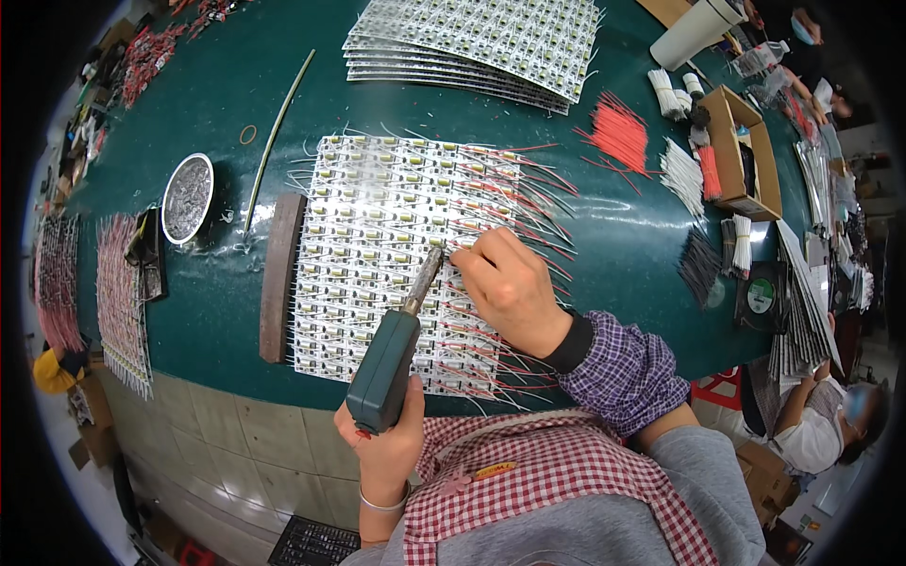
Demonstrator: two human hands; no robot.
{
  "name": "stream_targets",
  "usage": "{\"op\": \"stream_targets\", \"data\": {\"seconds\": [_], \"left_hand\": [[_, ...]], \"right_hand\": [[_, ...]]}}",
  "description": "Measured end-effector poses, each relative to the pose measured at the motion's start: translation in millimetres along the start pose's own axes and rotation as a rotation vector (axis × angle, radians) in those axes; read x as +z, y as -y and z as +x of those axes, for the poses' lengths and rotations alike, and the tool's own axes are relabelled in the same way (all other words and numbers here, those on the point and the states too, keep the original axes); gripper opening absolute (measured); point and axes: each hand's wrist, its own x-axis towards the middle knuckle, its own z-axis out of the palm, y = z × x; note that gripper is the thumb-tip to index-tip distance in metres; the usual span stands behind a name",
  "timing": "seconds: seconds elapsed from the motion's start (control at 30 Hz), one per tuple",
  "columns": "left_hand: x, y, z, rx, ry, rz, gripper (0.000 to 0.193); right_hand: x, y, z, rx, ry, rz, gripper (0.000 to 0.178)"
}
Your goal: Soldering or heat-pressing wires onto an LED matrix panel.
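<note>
I've the left hand (392,448) wrapped round a dark-green plastic soldering gun (383,366) | right hand (512,286) curled, grip I can't tell, over white rectangular circuit panel (363,241) | panel flat on glossy green surface (209,311)

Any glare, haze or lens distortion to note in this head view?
In the head view: pale glare marks the green table right of the circuit-board panel; a whitish haze, cause unclear, softens the panel's upper part; also there, fisheye bends the table's front edge and the corners go black.
</note>
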Motion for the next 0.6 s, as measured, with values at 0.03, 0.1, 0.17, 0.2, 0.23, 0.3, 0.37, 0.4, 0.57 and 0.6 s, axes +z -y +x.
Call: {"op": "stream_targets", "data": {"seconds": [0.03, 0.1, 0.17, 0.2, 0.23, 0.3, 0.37, 0.4, 0.57, 0.6], "left_hand": [[0.3, -0.6, 1.6, -0.004, 0.015, -0.02, 0.019], [1.5, -3.9, 4.6, -0.02, 0.034, -0.036, 0.017], [3.3, -10.5, 6.7, -0.043, 0.043, -0.026, 0.015], [3.3, -13.3, 6.9, -0.045, 0.05, -0.013, 0.015], [3.2, -15.7, 7.1, -0.047, 0.057, 0.0, 0.015], [2.9, -17.6, 7.2, -0.031, 0.066, 0.032, 0.015], [2.6, -18.1, 7.1, 0.003, 0.068, 0.071, 0.015], [1.5, -16.2, 7.1, 0.017, 0.083, 0.097, 0.015], [-3.5, -21.8, 5.3, -0.088, -0.006, 0.022, 0.021], [-4.1, -19.7, 5.0, -0.076, -0.095, 0.033, 0.023]], "right_hand": [[0.3, -0.3, -0.4, -0.001, -0.003, 0.004, 0.014], [2.1, -1.1, -1.2, -0.005, -0.012, 0.008, 0.015], [3.3, -1.6, -1.5, -0.005, -0.017, 0.013, 0.015], [3.1, -1.5, -1.6, -0.006, -0.018, 0.016, 0.016], [3.0, -1.5, -1.7, -0.007, -0.018, 0.018, 0.016], [3.1, -0.9, -1.3, -0.011, -0.023, 0.015, 0.017], [3.3, -0.3, -0.7, -0.014, -0.025, 0.018, 0.018], [3.0, -0.3, -0.8, -0.012, -0.026, 0.019, 0.018], [3.6, 0.3, 0.4, -0.019, -0.028, 0.028, 0.018], [4.1, 0.1, 0.3, -0.019, -0.026, 0.026, 0.018]]}}
